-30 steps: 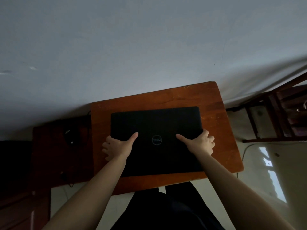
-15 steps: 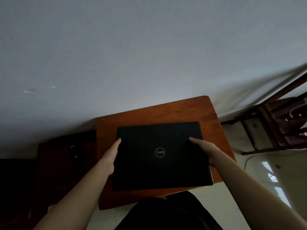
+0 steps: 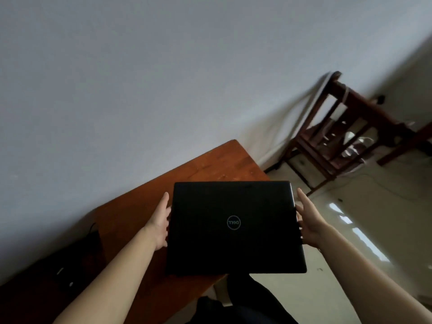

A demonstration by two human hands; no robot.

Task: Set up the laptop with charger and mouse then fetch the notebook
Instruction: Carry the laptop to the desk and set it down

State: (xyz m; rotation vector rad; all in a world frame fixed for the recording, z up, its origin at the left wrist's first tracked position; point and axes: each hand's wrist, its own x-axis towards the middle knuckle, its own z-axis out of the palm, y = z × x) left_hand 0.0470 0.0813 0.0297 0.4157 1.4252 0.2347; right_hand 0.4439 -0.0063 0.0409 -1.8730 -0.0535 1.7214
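Two hands [image 3: 161, 220] [image 3: 308, 223], closed laptop [image 3: 233, 228], wooden table [image 3: 210, 164]

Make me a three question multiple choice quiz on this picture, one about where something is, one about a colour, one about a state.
1. Where is the chair? A. right of the table, by the wall B. on the table C. left of the table
2. What colour is the laptop's lid? A. silver B. black C. white
3. What state is the laptop in? A. open B. closed, flat on the table C. closed, held by both hands

Answers:
1. A: the chair stands past the right end of the table.
2. B: the laptop is black.
3. C: lid shut, left hand and right hand grip its sides.
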